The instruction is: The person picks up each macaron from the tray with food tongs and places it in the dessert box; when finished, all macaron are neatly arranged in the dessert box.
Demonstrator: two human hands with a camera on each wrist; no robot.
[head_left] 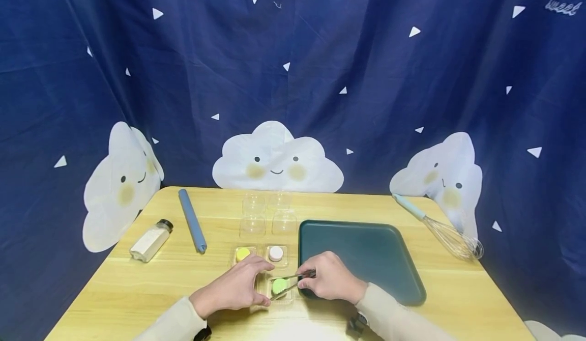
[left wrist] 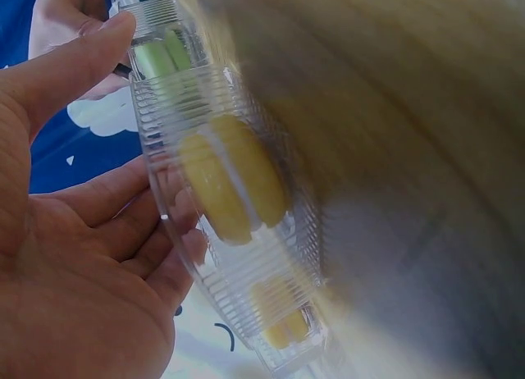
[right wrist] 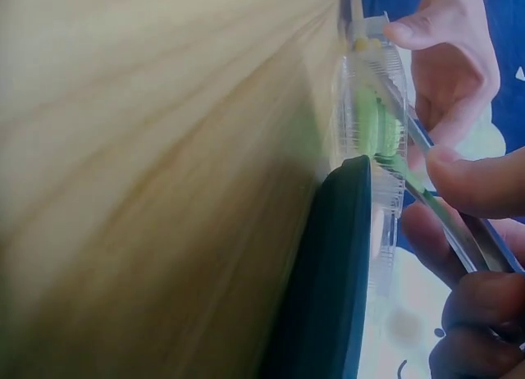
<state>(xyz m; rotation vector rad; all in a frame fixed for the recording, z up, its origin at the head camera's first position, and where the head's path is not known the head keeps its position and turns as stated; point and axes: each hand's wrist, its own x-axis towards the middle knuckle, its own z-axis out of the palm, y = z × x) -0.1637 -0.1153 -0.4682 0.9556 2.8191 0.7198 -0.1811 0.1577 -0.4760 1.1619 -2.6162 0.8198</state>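
From the head, a bright green macaron [head_left: 280, 286] sits in the near right cup of a clear pack [head_left: 286, 265], between the arms of slim tongs [head_left: 293, 276] that the right hand [head_left: 331, 280] pinches. The left hand [head_left: 235, 286] spreads thumb and fingers wide around the pack's left side, covering the near left cup. In the left wrist view, a yellow macaron [left wrist: 234, 178] with a white filling looms behind ribbed plastic; the green one lies beyond it, partly veiled. From the right wrist, the tongs' tips reach the green macaron, its two shells showing, but plastic blurs the contact, so I cannot tell whether they squeeze it; a dark tray [right wrist: 332, 280] hides part of the pack.
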